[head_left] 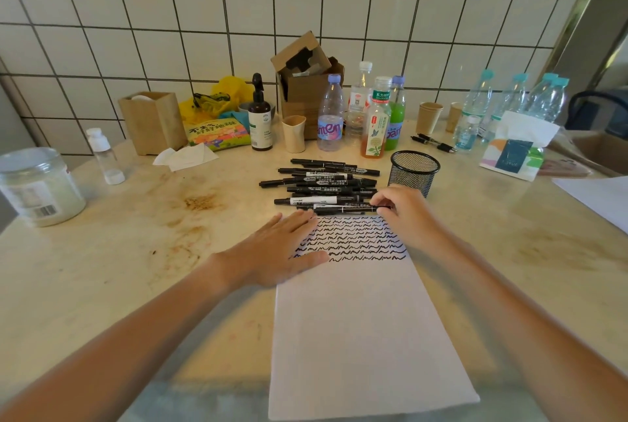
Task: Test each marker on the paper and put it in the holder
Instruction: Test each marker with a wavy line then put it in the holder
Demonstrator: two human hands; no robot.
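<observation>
2 bare forearms showing, no sleeves reaching into view; left hand (282,245) and right hand (402,209) wearing no gloves, rings or watch.

One paper sheet (367,326), one mesh holder (413,173), two paper cups (430,117), roughly a dozen black markers (323,185) piled together

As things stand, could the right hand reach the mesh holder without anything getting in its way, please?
Probably yes. The right hand, pinching a marker at the pile's near edge, sits just in front of the mesh holder, with only bare table between them.
</observation>
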